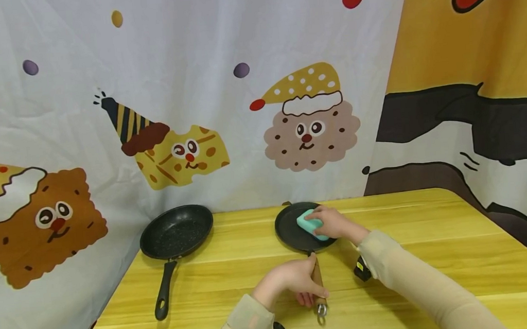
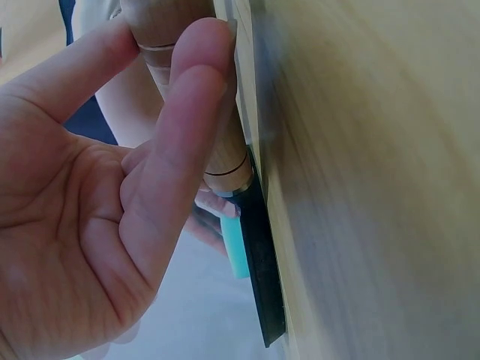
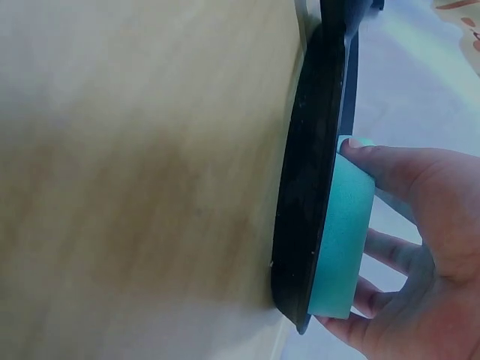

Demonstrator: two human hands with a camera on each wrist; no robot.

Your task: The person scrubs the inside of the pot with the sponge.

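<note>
A small flat black pan [image 1: 290,228] lies on the table toward the back. Its wooden handle [image 1: 316,274] points at the front edge and ends in a metal ring. My left hand [image 1: 296,279] grips that handle; in the left wrist view its fingers [image 2: 176,150] curl about the wood [image 2: 229,161]. Over the pan, my right hand [image 1: 332,222] holds a turquoise sponge [image 1: 309,223] against the cooking surface. From the right wrist, thumb and fingers span the sponge [image 3: 343,232], which sits partly inside the pan's rim [image 3: 307,180].
A larger speckled black frying pan [image 1: 178,233] stands at the back left, its black handle [image 1: 164,293] toward the front. A cartoon-printed cloth [image 1: 237,187] hangs right behind the wooden table [image 1: 417,224].
</note>
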